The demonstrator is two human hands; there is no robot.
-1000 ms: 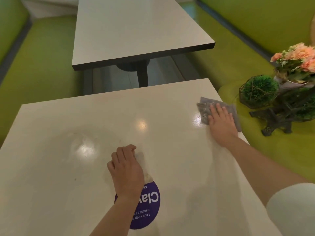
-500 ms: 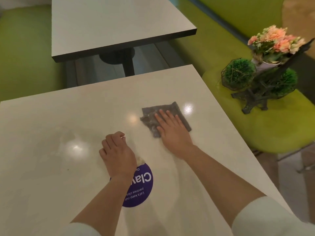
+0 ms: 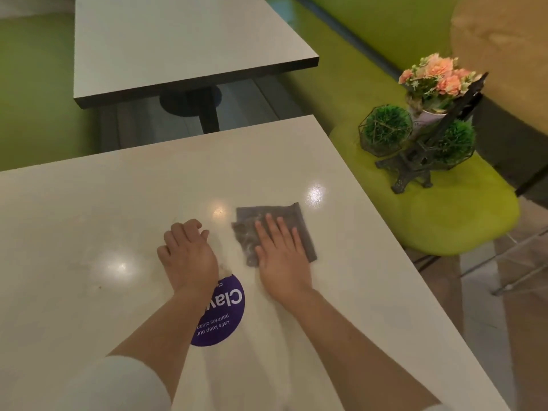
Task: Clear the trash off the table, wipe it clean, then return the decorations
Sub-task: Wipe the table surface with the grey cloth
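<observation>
Table [image 3: 89, 221] fills the view, pale top, no trash visible on the part in frame, so the wiping step looks underway. Green chair [image 3: 444, 221] at 3 o'clock beside the table carries the decorations: flower pot [image 3: 433, 81], two green moss balls [image 3: 385, 129] in wire cages, dark tower model [image 3: 415, 161]; all off the table, not returned yet. Purple round sticker [image 3: 225, 315] at 6 o'clock, partly under the left forearm. Grey cloth [image 3: 281, 216] sits just right of centre; a second ago it was at the 3 o'clock edge, so the stroke has swept inward toward 9. Right hand [image 3: 281, 256] presses it flat, fingers straight. Left hand [image 3: 186, 253] just beside the cloth, fingers curled, resting on the top; whether it holds anything, cannot tell. Left half probably still needs wiping.
</observation>
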